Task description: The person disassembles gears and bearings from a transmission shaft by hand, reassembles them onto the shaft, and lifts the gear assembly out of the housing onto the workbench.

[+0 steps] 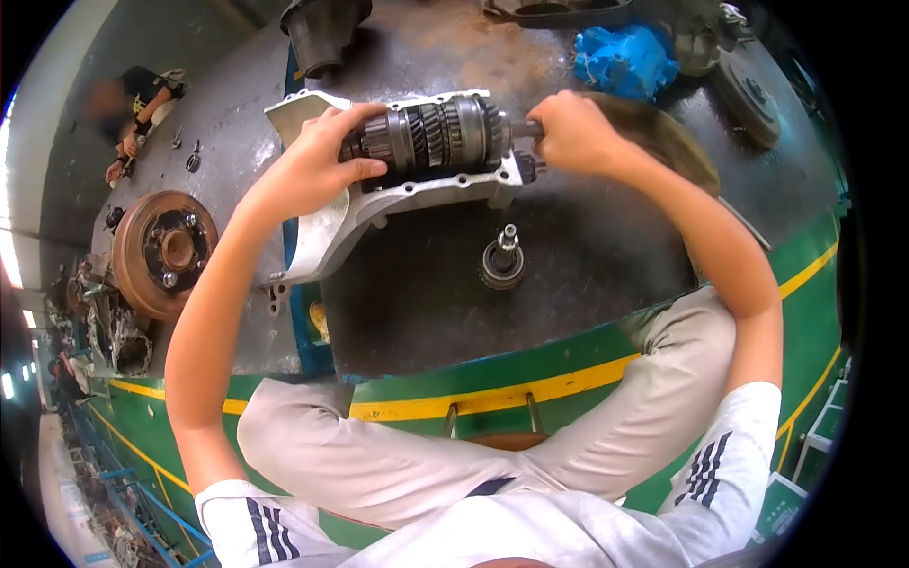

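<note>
A metal gear shaft assembly (pixel 436 134) lies lengthwise in an open silver housing (pixel 379 204) on the dark workbench. My left hand (pixel 317 161) is wrapped round the left end of the gear shaft assembly, thumb below and fingers above. At the other end, my right hand (pixel 573 133) is closed round the thin shaft that sticks out past the housing's right edge. A small gear with a short upright shaft (pixel 503 263) stands on the bench below the housing.
A rusty brake disc (pixel 166 248) stands at the left. Behind the housing are a dark metal casing (pixel 325 33), a blue plastic bag (pixel 625 62) and a round metal plate (pixel 748 95). Another person (pixel 142 95) is at the bench's far left, beside small parts.
</note>
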{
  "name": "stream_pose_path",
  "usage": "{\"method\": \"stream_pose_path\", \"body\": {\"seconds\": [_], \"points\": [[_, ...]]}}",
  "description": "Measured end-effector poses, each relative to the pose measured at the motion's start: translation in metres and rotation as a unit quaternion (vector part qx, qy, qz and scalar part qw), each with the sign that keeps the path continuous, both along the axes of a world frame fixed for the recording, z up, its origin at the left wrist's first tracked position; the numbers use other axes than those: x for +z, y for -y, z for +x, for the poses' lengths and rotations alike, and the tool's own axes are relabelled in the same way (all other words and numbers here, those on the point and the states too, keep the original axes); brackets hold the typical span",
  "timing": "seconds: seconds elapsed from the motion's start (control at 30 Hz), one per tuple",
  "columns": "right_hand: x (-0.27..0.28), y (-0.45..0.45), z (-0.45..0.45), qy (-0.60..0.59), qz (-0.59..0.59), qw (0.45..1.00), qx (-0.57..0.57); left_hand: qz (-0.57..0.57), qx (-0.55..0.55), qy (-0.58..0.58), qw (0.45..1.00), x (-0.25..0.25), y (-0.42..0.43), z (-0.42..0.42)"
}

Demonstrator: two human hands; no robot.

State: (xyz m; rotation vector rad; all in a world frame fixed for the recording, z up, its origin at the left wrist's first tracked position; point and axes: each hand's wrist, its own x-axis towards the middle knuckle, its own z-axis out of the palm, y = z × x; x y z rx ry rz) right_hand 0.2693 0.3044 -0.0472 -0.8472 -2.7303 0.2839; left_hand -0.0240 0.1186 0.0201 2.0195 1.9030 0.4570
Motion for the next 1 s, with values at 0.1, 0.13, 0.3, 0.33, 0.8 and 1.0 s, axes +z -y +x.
{"method": "stream_pose_path", "body": {"seconds": [0.1, 0.13, 0.3, 0.33, 0.8, 1.0], "points": [[0.016, 0.004, 0.004, -0.008, -0.005, 1.000, 0.004, -0.003, 0.005, -0.009, 1.000, 0.003, 0.004, 0.005], [0.021, 0.005, 0.007, -0.003, -0.006, 1.000, -0.003, 0.012, -0.006, 0.007, 1.000, 0.006, 0.004, 0.005], [0.056, 0.024, 0.022, -0.031, -0.023, 0.999, -0.017, 0.048, -0.015, 0.079, 0.996, 0.036, 0.018, 0.020], [0.061, 0.027, 0.026, -0.031, -0.026, 0.999, -0.023, 0.076, -0.027, 0.080, 0.993, 0.039, 0.022, 0.022], [0.131, 0.187, 0.097, 0.016, -0.399, 0.916, -0.049, 0.157, -0.001, 0.532, 0.832, 0.043, 0.137, 0.131], [0.067, 0.235, 0.120, -0.123, -0.475, 0.871, 0.023, 0.138, 0.040, 0.531, 0.835, 0.033, 0.173, 0.162]]}}
